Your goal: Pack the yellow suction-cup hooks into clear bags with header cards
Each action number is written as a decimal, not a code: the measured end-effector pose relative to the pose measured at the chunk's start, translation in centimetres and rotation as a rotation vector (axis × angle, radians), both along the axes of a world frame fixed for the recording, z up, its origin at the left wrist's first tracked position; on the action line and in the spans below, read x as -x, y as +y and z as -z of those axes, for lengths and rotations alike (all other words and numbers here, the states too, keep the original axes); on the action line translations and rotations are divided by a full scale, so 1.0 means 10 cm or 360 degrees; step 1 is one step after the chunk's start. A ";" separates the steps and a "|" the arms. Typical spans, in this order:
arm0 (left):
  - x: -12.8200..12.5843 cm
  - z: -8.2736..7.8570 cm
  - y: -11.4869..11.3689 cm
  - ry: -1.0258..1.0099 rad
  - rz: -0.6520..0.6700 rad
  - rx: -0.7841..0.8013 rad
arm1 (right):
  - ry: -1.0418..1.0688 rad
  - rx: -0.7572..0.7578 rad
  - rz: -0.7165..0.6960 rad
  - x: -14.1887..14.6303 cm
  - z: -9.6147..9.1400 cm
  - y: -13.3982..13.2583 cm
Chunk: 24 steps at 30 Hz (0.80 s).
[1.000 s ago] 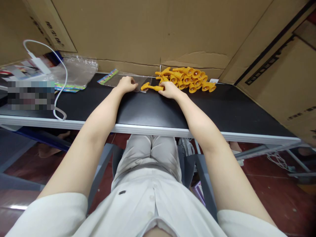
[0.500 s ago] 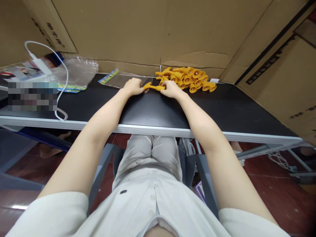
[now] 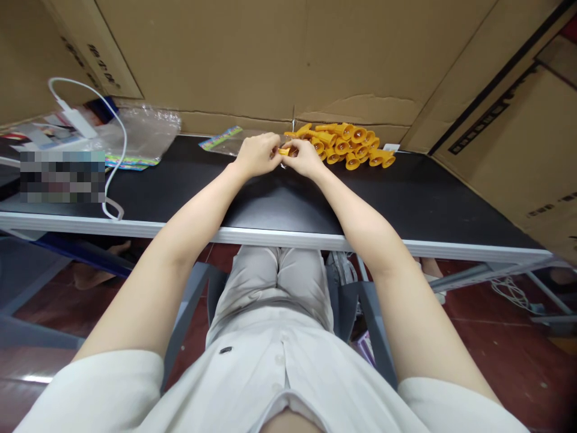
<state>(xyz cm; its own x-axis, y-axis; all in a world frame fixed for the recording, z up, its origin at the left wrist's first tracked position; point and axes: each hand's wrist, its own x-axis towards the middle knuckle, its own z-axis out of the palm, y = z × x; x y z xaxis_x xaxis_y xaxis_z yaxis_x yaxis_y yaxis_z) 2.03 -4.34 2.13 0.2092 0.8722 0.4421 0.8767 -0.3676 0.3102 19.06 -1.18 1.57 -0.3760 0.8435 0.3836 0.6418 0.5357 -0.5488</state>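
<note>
My left hand (image 3: 259, 154) is closed on the open end of a clear plastic bag (image 3: 243, 139), which has a colourful printed header at its far left end. Close beside it, my right hand (image 3: 304, 157) pinches a yellow horn-shaped plastic piece (image 3: 285, 152). Only a short part of that piece shows between the fingers; whether its tip is inside the bag I cannot tell. Just behind and to the right of my right hand lies a pile of similar yellow pieces (image 3: 351, 146) with round flared ends.
More clear bags (image 3: 144, 135) lie at the left of the black table (image 3: 396, 198), near a white cable with an adapter (image 3: 81, 123). Cardboard walls (image 3: 252, 60) close off the back and right. A metal edge (image 3: 288, 236) runs along the front.
My left hand has moved right with the bag, and my right hand slightly left. They are now almost together, and less of the yellow piece shows between them.
</note>
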 end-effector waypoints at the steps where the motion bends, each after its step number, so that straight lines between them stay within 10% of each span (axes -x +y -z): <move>1: 0.04 0.00 0.03 -0.0050 -0.0010 0.0023 | -0.0010 0.0014 -0.0001 0.00 0.02 0.01; 11: 1.09 0.20 0.31 -0.0646 -0.1049 0.0375 | -0.0130 0.0017 0.0028 0.08 0.14 0.05; 24: 0.99 0.12 0.45 -0.1669 -0.0643 0.0220 | -0.0099 -0.0271 0.0051 0.06 -0.07 -0.02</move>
<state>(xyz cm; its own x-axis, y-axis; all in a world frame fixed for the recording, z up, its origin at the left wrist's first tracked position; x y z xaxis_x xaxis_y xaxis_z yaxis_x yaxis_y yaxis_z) -7.85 0.16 0.95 -0.5165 0.8467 0.1280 0.2066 -0.0218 0.9782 18.49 -1.39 2.23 -0.3776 0.7802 0.4987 0.6896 0.5963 -0.4109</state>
